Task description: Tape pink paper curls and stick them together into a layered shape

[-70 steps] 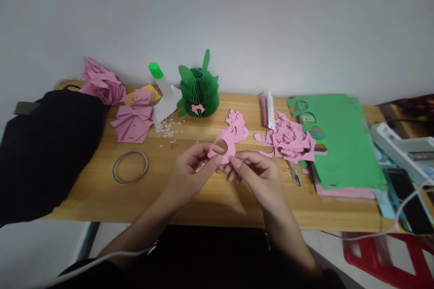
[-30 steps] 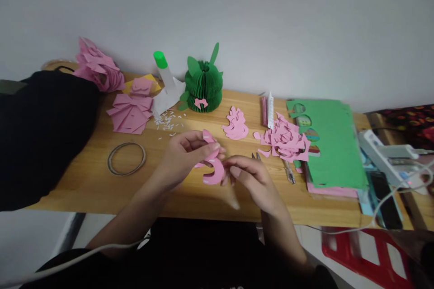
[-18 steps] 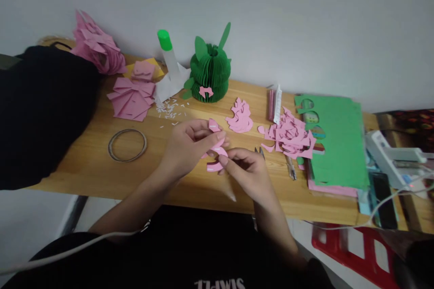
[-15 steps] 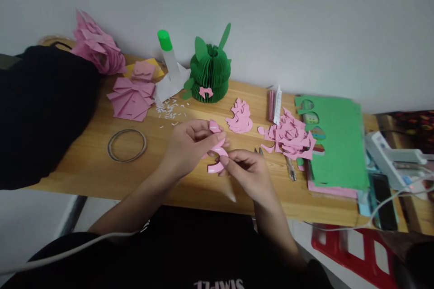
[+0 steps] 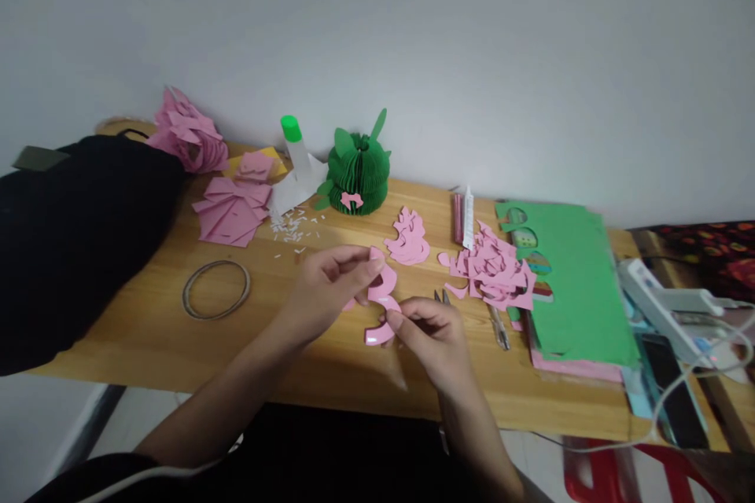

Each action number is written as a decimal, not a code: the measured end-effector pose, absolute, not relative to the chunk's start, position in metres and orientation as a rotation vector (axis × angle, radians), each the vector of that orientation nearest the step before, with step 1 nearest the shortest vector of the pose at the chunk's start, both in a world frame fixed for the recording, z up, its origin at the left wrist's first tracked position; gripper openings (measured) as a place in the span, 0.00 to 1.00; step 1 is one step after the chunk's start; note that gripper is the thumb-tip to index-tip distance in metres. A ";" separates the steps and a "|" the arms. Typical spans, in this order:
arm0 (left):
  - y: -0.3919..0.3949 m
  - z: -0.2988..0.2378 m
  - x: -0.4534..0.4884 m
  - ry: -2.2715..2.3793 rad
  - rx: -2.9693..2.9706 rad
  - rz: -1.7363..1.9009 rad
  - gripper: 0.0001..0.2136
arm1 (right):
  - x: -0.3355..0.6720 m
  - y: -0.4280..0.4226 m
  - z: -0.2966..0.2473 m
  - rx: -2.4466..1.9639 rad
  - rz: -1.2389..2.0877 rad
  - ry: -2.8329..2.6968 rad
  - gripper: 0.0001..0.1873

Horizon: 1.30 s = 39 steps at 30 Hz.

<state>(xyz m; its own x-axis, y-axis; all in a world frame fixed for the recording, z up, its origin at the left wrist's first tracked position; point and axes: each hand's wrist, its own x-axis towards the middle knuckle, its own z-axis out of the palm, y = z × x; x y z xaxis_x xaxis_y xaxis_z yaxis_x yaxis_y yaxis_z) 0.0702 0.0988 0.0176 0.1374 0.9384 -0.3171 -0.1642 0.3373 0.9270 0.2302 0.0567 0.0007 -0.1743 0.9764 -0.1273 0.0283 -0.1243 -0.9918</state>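
Both my hands are over the middle of the wooden table (image 5: 153, 338). My left hand (image 5: 330, 287) pinches the top of a curved pink paper cut-out (image 5: 382, 291). My right hand (image 5: 428, 334) is closed in a pinch on the lower end of the same pink cut-out, which bends in a C shape between the two hands. A small stack of similar pink cut-outs (image 5: 408, 237) lies just beyond my hands. Scissors (image 5: 441, 297) lie on the table right beside my right hand.
A green paper honeycomb ornament (image 5: 357, 173) and a green-capped glue bottle (image 5: 295, 149) stand at the back. Pink scraps (image 5: 489, 271), green sheets (image 5: 569, 283), a tape ring (image 5: 215, 300), folded pink paper (image 5: 230, 208) and a black bag (image 5: 71, 228) lie around. Devices and a cable sit far right.
The pink cut-out went from flat to bent and twisted between my fingers. My hands stayed at the table's middle; the camera view shifted slightly.
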 end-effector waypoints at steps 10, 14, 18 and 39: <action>0.092 0.035 0.069 1.025 1.135 0.945 0.03 | 0.242 0.055 0.021 -1.191 1.069 -1.539 0.07; 0.086 0.035 0.074 1.070 1.226 0.998 0.03 | 0.235 0.054 0.028 -1.198 0.980 -1.448 0.06; 0.080 0.033 0.075 1.165 1.487 1.132 0.01 | 0.230 0.051 0.028 -1.212 0.965 -1.393 0.08; 0.072 0.028 0.071 1.091 2.408 1.242 0.08 | 0.234 0.043 0.037 -1.304 0.694 -1.623 0.10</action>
